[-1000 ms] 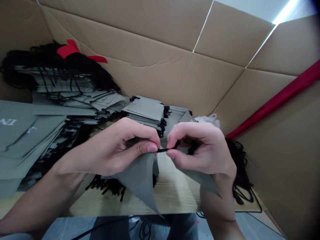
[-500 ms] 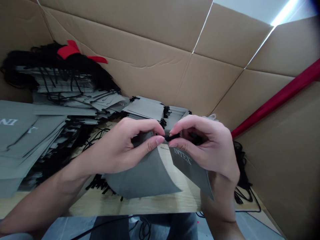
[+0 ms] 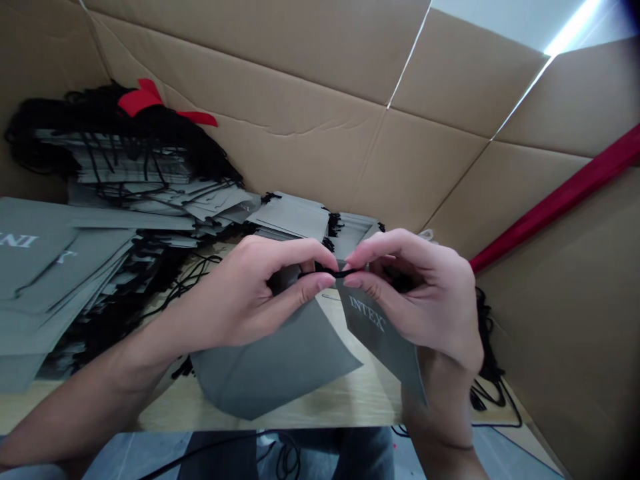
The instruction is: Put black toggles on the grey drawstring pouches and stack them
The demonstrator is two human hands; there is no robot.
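Between my hands a short stretch of black cord (image 3: pixel 340 274) runs from fingertip to fingertip. My left hand (image 3: pixel 273 287) pinches one end between thumb and index finger. My right hand (image 3: pixel 415 287) pinches the other end the same way, a small gap apart. Below the left hand hangs a bent plain grey sheet (image 3: pixel 280 373). Under the right hand hangs a grey card (image 3: pixel 383 333) printed INTEX, tilted. How the cord joins the sheet and card is hidden by the fingers.
Large grey sheets (image 3: pixel 35 267) and a heap of black cords (image 3: pixel 185 147) with a red strip (image 3: pixel 143 98) lie left. Small stacks of grey cards (image 3: pixel 290 215) stand behind my hands. Black cords (image 3: pixel 487 333) lie right. Cardboard walls (image 3: pixel 300 73) enclose the wooden table (image 3: pixel 350 407).
My fingertips have drawn slightly apart, and the cord between them now looks thinner and straighter. The grey sheet under my left hand has swung a little left and down.
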